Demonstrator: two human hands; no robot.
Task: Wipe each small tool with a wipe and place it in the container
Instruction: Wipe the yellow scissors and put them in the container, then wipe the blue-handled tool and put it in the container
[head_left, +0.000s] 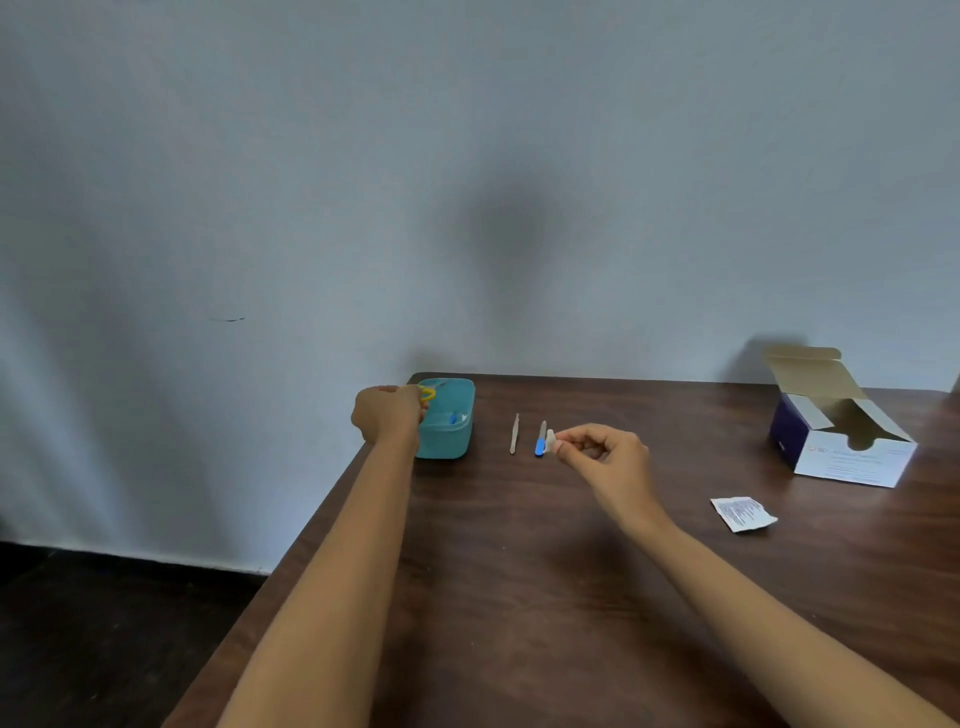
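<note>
Two tools lie on the bench (571, 597) awaiting the wipe: a pale stick (514, 434) and, just beside it toward 3 o'clock, a blue-handled file (541, 441). The left hand (387, 415), grip clenched on a yellow-handled tool (428, 393), holds it over the 9 o'clock rim of the teal container (447, 441), where other small items already rest. The right hand (602, 454) pinches a small white wipe (551, 441) just beside the file. To finish the step well, lower the tool inside the wall before letting go, so it neither tips the tub nor slides off the nearby bench edge. An open box (841, 431) and a torn sachet (743, 513) lie toward 3 o'clock.
</note>
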